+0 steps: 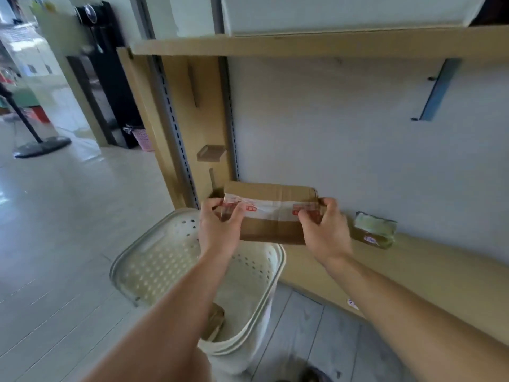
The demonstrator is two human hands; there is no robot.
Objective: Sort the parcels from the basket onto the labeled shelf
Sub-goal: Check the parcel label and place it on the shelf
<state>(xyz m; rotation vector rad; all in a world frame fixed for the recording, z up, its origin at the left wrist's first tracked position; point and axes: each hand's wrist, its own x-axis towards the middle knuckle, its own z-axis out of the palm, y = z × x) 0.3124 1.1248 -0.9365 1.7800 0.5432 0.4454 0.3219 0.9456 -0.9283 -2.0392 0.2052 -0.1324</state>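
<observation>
Left hand (220, 224): It is curled round the left end of the cardboard parcel (271, 213). The thumb is seen on the near face and the fingers are wrapped over the taped end.

Right hand (325, 227): It is curled round the right end of the same parcel. The fingertips are pressed on the tape.

Parcel in hand: It is held up in the air by both ends, above the far rim of the basket (143, 260) and just in front of the lower shelf (413, 260). It is kept nearly level. A band of white and red tape runs across it.

Step in hand: The parcel is judged to be on its way to the shelf, or being turned so its label can be read. No label can be read here, because the picture is blurred.

How it is done well: Both ends should be kept held until the bottom is flat on the board. The box should be set down gently and then pushed back, with room left beside the small parcel (374, 230).

Small parcel: It is already lying on the lower shelf, to the right, apart from the box in hand.

Basket: It is white with holes. One more brown parcel (216, 318) can be seen deep inside it, so more sorting is left.

Upper shelf (303, 45): A large white box (344, 15) is resting on it.
</observation>
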